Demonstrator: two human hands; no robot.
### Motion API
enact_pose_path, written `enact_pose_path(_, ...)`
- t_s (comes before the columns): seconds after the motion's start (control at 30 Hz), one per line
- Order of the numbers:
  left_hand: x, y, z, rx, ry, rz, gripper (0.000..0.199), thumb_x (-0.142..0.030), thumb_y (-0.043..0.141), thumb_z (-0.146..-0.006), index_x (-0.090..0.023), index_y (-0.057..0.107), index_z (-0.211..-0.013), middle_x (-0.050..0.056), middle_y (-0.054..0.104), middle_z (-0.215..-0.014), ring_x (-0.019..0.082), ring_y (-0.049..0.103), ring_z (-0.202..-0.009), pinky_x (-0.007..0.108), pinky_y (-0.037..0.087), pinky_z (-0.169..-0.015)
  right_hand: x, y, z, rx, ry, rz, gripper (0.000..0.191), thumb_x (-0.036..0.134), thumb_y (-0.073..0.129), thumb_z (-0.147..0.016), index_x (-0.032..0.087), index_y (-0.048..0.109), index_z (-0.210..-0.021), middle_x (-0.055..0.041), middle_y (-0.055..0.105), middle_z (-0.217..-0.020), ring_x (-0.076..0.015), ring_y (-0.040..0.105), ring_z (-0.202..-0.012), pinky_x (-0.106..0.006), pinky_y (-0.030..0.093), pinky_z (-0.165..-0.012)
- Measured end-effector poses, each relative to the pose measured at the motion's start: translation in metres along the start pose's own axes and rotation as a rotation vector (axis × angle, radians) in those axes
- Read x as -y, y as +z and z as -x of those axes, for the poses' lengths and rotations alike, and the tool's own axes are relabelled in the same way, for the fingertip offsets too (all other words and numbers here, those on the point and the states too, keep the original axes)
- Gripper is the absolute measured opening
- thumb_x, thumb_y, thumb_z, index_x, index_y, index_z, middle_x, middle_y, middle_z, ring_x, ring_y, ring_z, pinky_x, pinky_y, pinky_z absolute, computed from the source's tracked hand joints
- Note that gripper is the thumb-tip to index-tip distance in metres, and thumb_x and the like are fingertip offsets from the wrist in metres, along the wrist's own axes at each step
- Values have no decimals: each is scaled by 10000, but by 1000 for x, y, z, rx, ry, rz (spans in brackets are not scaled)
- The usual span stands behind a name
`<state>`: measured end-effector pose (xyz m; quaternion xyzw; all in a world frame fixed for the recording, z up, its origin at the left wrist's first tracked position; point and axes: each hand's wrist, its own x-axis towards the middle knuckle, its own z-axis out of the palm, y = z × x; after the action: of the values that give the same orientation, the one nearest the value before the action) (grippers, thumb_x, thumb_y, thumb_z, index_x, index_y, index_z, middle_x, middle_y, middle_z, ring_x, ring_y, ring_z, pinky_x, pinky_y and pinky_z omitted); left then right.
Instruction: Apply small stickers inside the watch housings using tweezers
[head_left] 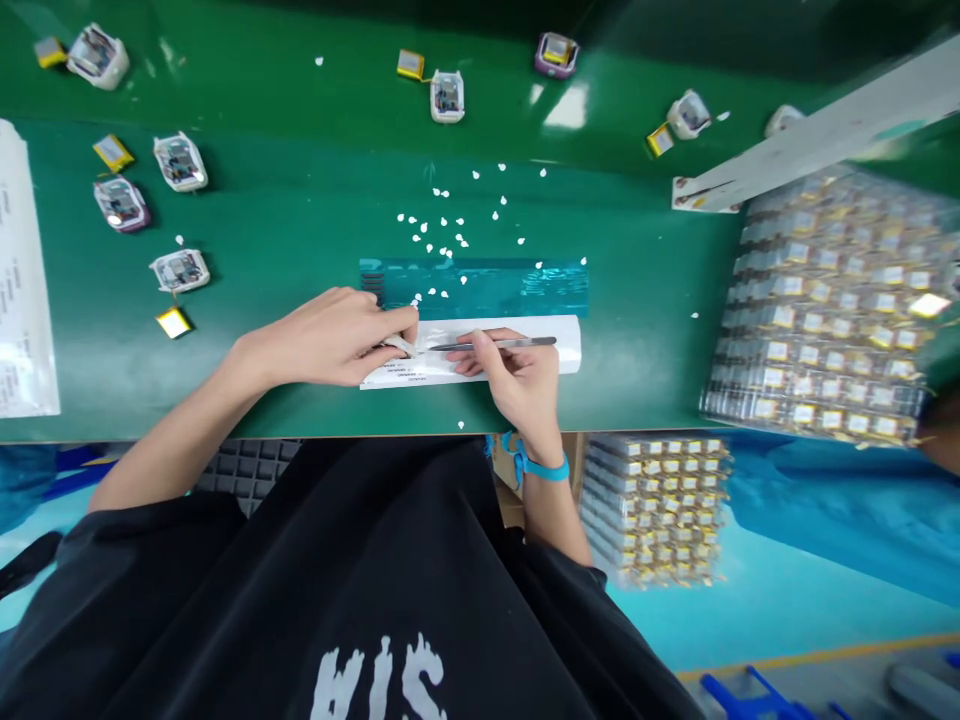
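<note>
My right hand [517, 378] is closed around metal tweezers [525, 343], whose tips point left toward my left hand [337, 338]. Between the thumb and fingers of my left hand is a small whitish piece [400, 345], partly hidden by the fingers. Both hands rest over a white sheet of printed labels [568, 345], its right end curled. Just behind the sheet lies a clear bluish film strip [480, 287]. Many small white stickers [459, 238] are scattered on the green table beyond it.
Small white device housings [180, 162] with yellow batteries [112, 153] lie at the left and along the back. Stacked clear trays [825, 310] stand at the right by a white metal bracket [825, 125]. More trays [660, 510] sit below the table edge. A label sheet [22, 280] lies far left.
</note>
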<state>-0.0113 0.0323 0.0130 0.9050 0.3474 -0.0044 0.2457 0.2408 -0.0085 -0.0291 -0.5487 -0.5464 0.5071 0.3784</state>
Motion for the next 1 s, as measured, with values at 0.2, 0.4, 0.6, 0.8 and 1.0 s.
enact_pose_path(0.2, -2, -1, -1, 33, -10, 4, 298, -236, 478, -1005, -217, 710, -1191, 24, 632, -687, 237, 569, -715, 312, 338, -653, 2, 3, -3, 38, 2, 26, 474, 512, 665, -973, 229, 727, -598, -65, 815, -771, -240, 812, -977, -290, 608, -640)
enact_pose_path(0.4, 0, 0, 0, 23, -14, 20, 310, -234, 502, -995, -216, 740, -1193, 26, 596, -633, 251, 575, -759, 306, 366, -668, 3, -4, -6, 144, 7, -59, 399, 509, 685, -968, 224, 790, -709, -54, 842, -879, -163, 786, -741, -267, 570, -600)
enact_pose_path(0.6, -7, 0, -2, -228, -114, 379, 245, -300, 588, -966, -235, 808, -1052, 10, 748, -750, 151, 627, -615, 275, 457, -626, 6, -7, -5, -69, -9, -203, 369, 569, 720, -933, 225, 817, -842, -26, 822, -774, -141, 737, -600, -272, 609, -582)
enact_pose_path(0.8, -22, -2, -2, -299, -221, 962, 361, -285, 668, -923, -170, 737, -1258, 58, 822, -907, 184, 798, -743, 285, 632, -731, 31, 15, 3, -190, -125, -203, 365, 594, 652, -972, 258, 781, -917, -20, 831, -850, -171, 782, -661, -317, 672, -628)
enact_pose_path(1.0, -22, 4, -2, -280, -191, 1091, 468, -320, 752, -914, -152, 699, -1348, 93, 840, -960, 238, 829, -897, 323, 682, -803, 41, 27, 0, -171, -138, -105, 434, 644, 586, -988, 253, 744, -887, -29, 819, -830, -198, 798, -688, -336, 687, -619)
